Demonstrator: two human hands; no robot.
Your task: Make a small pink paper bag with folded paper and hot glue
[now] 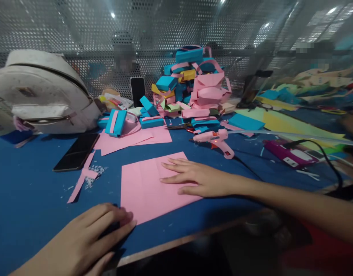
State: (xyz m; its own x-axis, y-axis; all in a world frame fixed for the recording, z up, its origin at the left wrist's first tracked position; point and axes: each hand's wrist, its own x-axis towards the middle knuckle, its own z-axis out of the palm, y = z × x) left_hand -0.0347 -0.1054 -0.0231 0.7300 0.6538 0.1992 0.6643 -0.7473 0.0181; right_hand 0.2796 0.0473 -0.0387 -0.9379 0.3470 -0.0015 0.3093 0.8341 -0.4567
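Note:
A sheet of pink paper (149, 188) with faint crease lines lies on the blue table near its front edge. My right hand (198, 178) rests flat on the sheet's right part, fingers spread. At the sheet's lower left corner, my left hand (98, 234) has its fingers curled and pinches the paper's edge between fingertips. Just beyond my right hand lies a pink hot glue gun (215, 140), nozzle to the left, with a small light lit. Strips of pink paper (84, 174) lie left of the sheet beside white scraps (94, 176).
A dark phone (76, 152) and a white backpack (47, 96) are at left. Behind, more pink sheets (130, 140) and a pile of pink and blue paper bags (208, 88) stand before a perforated metal screen (153, 34). A purple power strip (290, 153) lies right, with cables.

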